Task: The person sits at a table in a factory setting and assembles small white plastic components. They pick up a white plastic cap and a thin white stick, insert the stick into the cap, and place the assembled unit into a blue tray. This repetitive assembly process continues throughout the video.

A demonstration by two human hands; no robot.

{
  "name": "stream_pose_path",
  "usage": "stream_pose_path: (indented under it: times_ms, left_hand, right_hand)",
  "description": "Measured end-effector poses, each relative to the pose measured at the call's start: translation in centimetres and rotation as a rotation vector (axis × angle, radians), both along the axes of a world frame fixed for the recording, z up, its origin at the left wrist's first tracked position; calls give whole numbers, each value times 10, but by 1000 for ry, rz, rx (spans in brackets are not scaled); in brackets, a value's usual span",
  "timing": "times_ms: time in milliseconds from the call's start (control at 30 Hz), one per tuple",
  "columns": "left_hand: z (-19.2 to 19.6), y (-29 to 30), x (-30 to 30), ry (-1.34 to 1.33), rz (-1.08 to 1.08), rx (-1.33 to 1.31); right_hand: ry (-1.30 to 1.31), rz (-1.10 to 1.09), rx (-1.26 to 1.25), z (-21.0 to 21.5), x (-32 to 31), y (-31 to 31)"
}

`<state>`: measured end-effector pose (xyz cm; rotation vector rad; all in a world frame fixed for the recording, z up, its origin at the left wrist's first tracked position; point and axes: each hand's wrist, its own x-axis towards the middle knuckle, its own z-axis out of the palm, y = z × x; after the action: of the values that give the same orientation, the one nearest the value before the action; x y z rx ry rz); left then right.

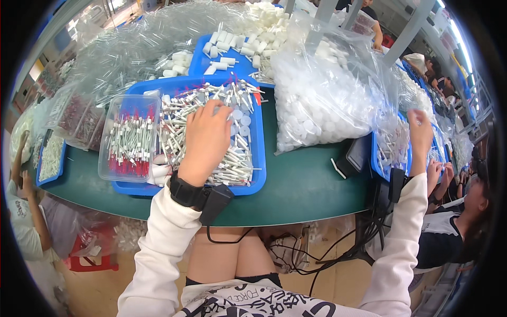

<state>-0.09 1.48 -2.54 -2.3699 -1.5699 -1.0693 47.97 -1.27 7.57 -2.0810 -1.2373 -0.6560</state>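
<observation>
My left hand [208,140] reaches over a blue tray [257,174], fingers bent down among a heap of thin white stick-like parts [237,161]. Its fingertips are partly hidden, so what they hold cannot be made out. Translucent round discs [244,120] lie beside those fingers. Inside the tray's left side sits a clear plastic box [104,168] of white sticks with pinkish-red ends. Out to the right, my right hand [421,129] is over another blue tray [376,158] with similar sticks; its curled fingers are smeared.
Behind the trays lie a clear bag of white caps [322,113], a blue tray of white cylinders [198,61] and a heap of clear plastic [132,53]. A black box [356,156] stands on the green table [306,185]. Dark cables [317,259] hang below. Co-workers sit at both sides.
</observation>
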Motion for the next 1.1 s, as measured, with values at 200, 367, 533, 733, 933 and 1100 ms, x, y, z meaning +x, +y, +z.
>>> stream_pose_path:
  times_ms: [200,367,533,733,933,1100]
  left_hand:
    - [-3,4,-10,-124,33,7]
    - [3,9,-7,-262,72,-84]
    - [37,24,-3,-135,30,-12]
    - [37,59,14,-20,214,-353]
    - [38,66,9,-2,165,-362]
    - [49,50,-12,-98,155,-211]
  right_hand:
    - [-30,460,383,39,-138,29]
    - [-85,489,-112,-1,-155,120]
    - [-78,307,-591,-56,-118,173]
    - [-58,262,-652,-50,-135,161]
    - [21,80,-597,-38,-159,143]
    - [-45,79,-249,-13,-178,118]
